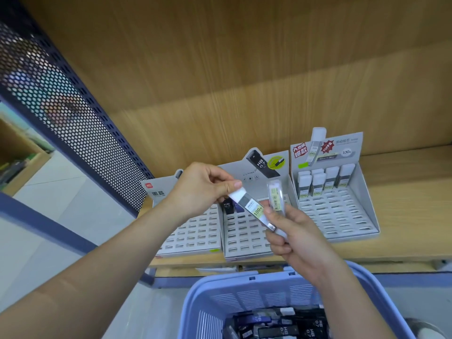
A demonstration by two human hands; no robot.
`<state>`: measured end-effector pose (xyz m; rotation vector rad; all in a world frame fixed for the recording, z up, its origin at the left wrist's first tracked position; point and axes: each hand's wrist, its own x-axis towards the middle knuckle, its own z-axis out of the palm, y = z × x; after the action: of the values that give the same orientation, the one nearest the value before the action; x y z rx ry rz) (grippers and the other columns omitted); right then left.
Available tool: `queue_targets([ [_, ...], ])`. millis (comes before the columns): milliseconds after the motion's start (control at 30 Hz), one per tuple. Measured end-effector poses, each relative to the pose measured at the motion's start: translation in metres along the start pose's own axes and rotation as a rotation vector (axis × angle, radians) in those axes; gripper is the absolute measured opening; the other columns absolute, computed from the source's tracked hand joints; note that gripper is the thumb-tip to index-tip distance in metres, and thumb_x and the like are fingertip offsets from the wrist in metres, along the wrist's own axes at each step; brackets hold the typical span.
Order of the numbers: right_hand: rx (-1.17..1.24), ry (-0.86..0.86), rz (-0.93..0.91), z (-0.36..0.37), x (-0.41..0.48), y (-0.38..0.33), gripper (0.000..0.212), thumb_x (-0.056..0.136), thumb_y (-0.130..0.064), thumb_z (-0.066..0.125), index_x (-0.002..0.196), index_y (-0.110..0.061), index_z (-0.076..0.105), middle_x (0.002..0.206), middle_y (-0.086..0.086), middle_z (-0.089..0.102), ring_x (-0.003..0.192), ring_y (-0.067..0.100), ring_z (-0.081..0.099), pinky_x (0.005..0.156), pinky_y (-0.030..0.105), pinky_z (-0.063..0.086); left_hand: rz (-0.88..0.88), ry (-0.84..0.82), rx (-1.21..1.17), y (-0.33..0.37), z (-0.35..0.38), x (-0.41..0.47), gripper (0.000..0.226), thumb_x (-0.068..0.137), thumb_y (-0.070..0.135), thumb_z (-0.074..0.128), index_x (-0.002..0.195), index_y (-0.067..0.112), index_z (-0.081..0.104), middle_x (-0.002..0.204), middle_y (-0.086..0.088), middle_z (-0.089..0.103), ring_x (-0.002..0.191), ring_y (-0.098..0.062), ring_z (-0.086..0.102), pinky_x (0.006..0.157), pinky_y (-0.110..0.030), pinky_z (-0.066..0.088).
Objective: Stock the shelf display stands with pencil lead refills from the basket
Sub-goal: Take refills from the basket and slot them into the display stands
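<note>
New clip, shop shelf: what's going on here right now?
A person is stocking pencil lead refills. The left hand pinches a white-capped refill by its cap, while the right hand grips a second refill upright. Both are held in front of the middle stand, which holds two dark refills. The right stand has a few white-capped packs in its back rows. The blue basket below holds many more.

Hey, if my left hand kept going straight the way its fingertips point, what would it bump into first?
Probably the clear refill case upright in your right hand. Your left hand, pinching the white-capped refill, points rightward at it; depth is unclear, so it might miss.
</note>
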<state>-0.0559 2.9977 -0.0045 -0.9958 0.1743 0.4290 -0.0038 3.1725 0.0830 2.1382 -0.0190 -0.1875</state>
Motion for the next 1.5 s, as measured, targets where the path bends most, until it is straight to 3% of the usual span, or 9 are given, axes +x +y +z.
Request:
queue_targets([
  [167,-0.117,0.031,-0.058,-0.003,-0.005,-0.005,0.016,0.090,-0.025,0.062,0.098,-0.011,0.063,0.070,0.002,0.052,0.046,0.009,0.028,0.040,0.017,0.021,-0.014,-0.014,-0.110,0.003,0.002,0.001,0.004,0.078,0.008,0.075,0.080,0.007,0.073,0.070,-0.011,0.068,0.059,-0.012,0.057,0.060,-0.021,0.052],
  [300,-0.116,0.209,-0.012,-0.022,-0.007,-0.009,0.025,0.099,-0.040,0.051,0.112,-0.022,0.062,0.078,0.005,0.063,0.043,0.010,0.022,0.040,0.021,0.013,0.034,0.105,-0.084,0.013,0.014,0.011,0.003,0.081,0.006,0.072,0.082,0.009,0.071,0.073,-0.014,0.068,0.058,-0.013,0.057,0.065,-0.026,0.052],
  [433,0.019,0.439,-0.113,-0.050,-0.010,-0.011,0.014,0.101,-0.025,0.052,0.108,-0.022,0.062,0.087,0.006,0.064,0.045,0.011,0.040,0.038,0.021,0.032,0.134,0.145,0.080,0.021,0.038,0.032,0.007,0.083,0.011,0.071,0.086,0.017,0.073,0.069,0.005,0.069,0.055,0.000,0.058,0.061,-0.013,0.046],
  [533,0.063,0.610,-0.247,-0.074,-0.012,-0.014,0.011,0.097,-0.020,0.058,0.092,-0.015,0.067,0.085,0.002,0.059,0.057,0.014,0.049,0.042,0.020,0.045,0.209,0.129,0.142,0.030,0.070,0.047,0.007,0.083,0.011,0.070,0.088,0.015,0.074,0.074,0.007,0.070,0.066,-0.005,0.065,0.072,-0.021,0.052],
  [700,0.125,0.716,-0.307,-0.105,-0.013,-0.012,0.019,0.095,-0.002,0.058,0.113,-0.009,0.058,0.084,0.007,0.057,0.063,0.016,0.056,0.049,0.018,0.053,0.339,0.116,0.306,0.051,0.122,0.063,0.019,0.086,0.021,0.068,0.103,0.016,0.072,0.093,0.005,0.072,0.089,-0.010,0.065,0.080,-0.006,0.041],
  [867,0.196,0.816,-0.361,-0.122,-0.016,-0.013,0.014,0.084,0.001,0.071,0.089,-0.010,0.065,0.082,0.008,0.066,0.055,0.014,0.065,0.049,0.015,0.051,0.416,0.056,0.416,0.057,0.159,0.080,0.021,0.087,0.020,0.067,0.106,0.014,0.072,0.100,-0.004,0.073,0.094,-0.018,0.065,0.087,-0.029,0.048],
  [1100,0.258,0.850,-0.342,-0.131,-0.016,-0.008,0.014,0.083,0.000,0.073,0.087,-0.011,0.066,0.086,0.007,0.067,0.055,0.011,0.064,0.050,0.015,0.049,0.565,-0.005,0.644,0.043,0.180,0.093,0.018,0.090,0.021,0.061,0.101,0.011,0.072,0.094,-0.009,0.070,0.090,-0.026,0.062,0.078,-0.034,0.046],
  [1367,0.370,0.791,-0.307,-0.133,-0.022,-0.011,0.014,0.083,0.002,0.070,0.083,-0.012,0.072,0.067,-0.005,0.061,0.059,0.007,0.043,0.049,0.013,0.039,0.671,0.015,0.833,0.031,0.197,0.112,0.013,0.085,0.011,0.064,0.083,0.000,0.072,0.084,-0.014,0.062,0.082,-0.034,0.058,0.069,-0.038,0.050],
  [1500,0.379,0.735,-0.328,-0.132,-0.021,-0.013,0.005,0.090,-0.013,0.067,0.094,-0.014,0.071,0.087,-0.003,0.070,0.078,0.008,0.060,0.072,0.022,0.049,0.705,0.002,0.870,0.034,0.202,0.113,0.014,0.083,-0.001,0.060,0.091,0.004,0.071,0.093,-0.011,0.062,0.091,-0.030,0.059,0.076,-0.033,0.049],
])
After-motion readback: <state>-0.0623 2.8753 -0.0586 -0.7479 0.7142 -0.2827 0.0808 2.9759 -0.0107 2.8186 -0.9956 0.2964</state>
